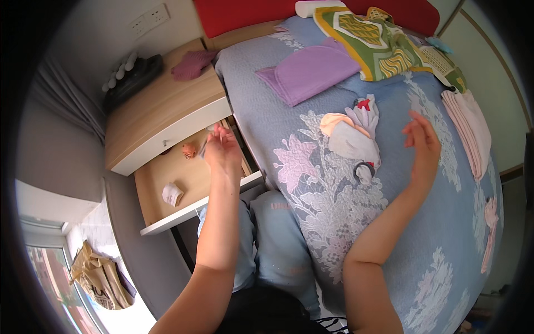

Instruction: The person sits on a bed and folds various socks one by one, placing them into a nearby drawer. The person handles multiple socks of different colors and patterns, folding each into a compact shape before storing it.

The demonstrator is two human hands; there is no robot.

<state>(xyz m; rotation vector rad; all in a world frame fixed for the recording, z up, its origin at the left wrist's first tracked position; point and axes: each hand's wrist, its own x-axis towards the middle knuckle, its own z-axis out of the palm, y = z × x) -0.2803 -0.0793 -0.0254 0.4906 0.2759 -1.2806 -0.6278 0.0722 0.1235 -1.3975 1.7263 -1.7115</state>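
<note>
My left hand [224, 147] is over the pulled-out lower drawer [156, 208] of a wooden nightstand, its fingers partly curled. A small greyish edge shows beside it; whether the hand holds this is unclear. In the drawer lie an orange bundled item [189, 150] and a white folded sock-like item [172, 194]. My right hand [422, 132] hovers above the bed with fingers loosely bent and nothing visible in it. Left of that hand, a small pile of socks [352, 140] in grey, peach and white lies on the blue floral bedspread [400, 234]. A dark ring-shaped item [364, 172] is around a pale sock end.
A folded purple cloth [313, 73] and a green-yellow patterned cloth [375, 46] lie farther up the bed. Folded pink fabric [469, 133] is at the right, with a pink strap-like item [489, 234] below. A mauve knit cloth [192, 64] and a black object [133, 81] sit on the nightstand.
</note>
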